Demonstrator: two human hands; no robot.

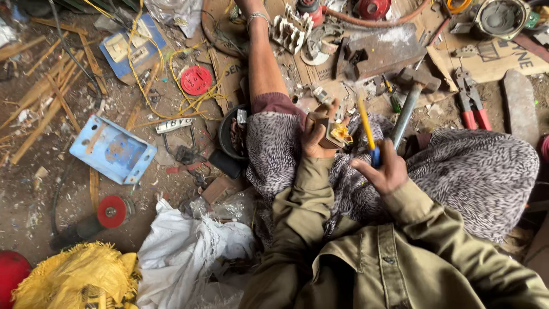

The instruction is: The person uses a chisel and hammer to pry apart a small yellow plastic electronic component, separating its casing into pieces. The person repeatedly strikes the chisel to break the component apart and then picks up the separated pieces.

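Dirt floor (34, 189) w/ blue metal plate (112, 150), red disc (196, 79), pliers (472, 103), cardboard (503, 60).

Lit by soft, even daylight from above, moderately bright, with only faint, short shadows under the hammer (413, 94), the blue plate (112, 150) and the pliers (473, 103). No glare anywhere; slightly washed, dusty colours on the ground, stronger colour on the red disc (196, 80) and yellow sack (77, 277). Sharp through the middle, with slight motion blur on the right hand (384, 170) and its screwdriver (366, 129), the left hand (318, 133) a little crisper, wide-angle bending toward the edges, darker corners, and soft focus on the olive sleeves (400, 257) closest to the lens.
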